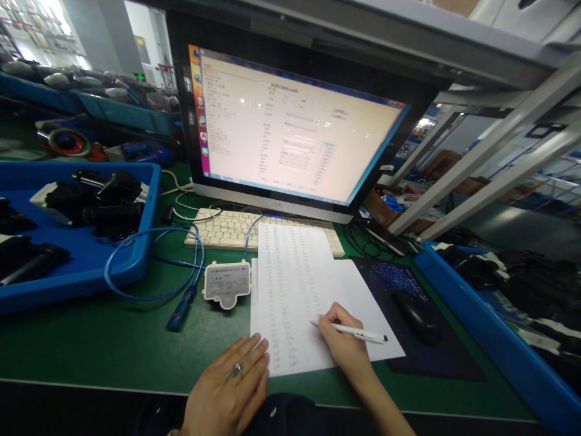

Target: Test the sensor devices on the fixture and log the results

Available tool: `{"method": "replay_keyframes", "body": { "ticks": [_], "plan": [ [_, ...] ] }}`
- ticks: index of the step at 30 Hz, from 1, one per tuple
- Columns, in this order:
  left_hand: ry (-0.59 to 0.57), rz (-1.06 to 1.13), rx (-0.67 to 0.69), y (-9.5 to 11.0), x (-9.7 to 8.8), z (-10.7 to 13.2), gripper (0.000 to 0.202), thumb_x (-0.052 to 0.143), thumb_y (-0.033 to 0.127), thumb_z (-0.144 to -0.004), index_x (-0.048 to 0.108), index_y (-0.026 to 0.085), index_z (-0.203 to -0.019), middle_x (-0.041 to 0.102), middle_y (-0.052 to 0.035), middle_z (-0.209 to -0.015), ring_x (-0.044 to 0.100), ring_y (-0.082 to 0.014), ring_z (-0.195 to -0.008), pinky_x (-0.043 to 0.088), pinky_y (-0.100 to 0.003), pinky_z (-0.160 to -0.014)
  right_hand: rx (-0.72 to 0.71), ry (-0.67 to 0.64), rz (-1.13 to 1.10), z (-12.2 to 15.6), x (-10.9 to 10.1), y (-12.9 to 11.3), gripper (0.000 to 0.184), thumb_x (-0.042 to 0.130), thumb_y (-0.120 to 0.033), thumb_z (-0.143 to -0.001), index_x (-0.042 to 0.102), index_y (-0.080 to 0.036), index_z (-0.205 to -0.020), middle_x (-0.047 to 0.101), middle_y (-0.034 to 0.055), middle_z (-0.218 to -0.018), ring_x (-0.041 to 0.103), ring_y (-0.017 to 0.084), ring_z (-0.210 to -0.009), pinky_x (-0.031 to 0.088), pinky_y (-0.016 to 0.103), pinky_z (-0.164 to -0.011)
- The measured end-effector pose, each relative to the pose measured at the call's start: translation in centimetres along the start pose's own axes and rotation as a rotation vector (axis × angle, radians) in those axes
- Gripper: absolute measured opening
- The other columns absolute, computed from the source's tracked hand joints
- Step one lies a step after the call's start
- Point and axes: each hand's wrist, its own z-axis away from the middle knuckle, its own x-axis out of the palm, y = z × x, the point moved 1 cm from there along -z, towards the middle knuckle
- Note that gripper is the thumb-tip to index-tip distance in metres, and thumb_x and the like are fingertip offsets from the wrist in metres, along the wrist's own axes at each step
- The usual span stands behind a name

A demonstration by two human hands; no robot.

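A white pen (363, 333) is gripped in my right hand (342, 339), its tip close to the printed sheet (295, 284). Columns of small text run down that sheet, which lies over other white paper (358, 290) and partly covers the keyboard (227, 229). My left hand (231, 381), with a ring on one finger, lies flat with fingers stretched out at the sheet's lower left edge. A small grey-and-white device (227, 283) rests left of the paper, beside a blue cable with a dark blue plug (181, 312).
A lit monitor (290, 127) stands behind the keyboard. Blue bins with black parts flank the desk, one on the left (149, 224) and one on the right (494, 327). On a dark mat (436, 357) at the right sits a black mouse (415, 318).
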Motion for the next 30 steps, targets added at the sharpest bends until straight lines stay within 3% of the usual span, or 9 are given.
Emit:
{"method": "replay_keyframes", "body": {
  "ticks": [30],
  "plan": [
    [0.005, 0.003, -0.018, -0.02, -0.03, 0.03, 0.022, 0.046, 0.011, -0.085, 0.066, 0.014, -0.094, 0.070, -0.0057, -0.101, 0.066, -0.0173, -0.096, 0.054, -0.030, -0.087, 0.020, 0.024, 0.002, -0.06, -0.17, -0.19, 0.027, 0.052, -0.035, -0.070, 0.037, -0.022, -0.052, 0.039, -0.0043, -0.045, 0.037, 0.012, -0.046, 0.030, 0.024, -0.045]
  ]
}}
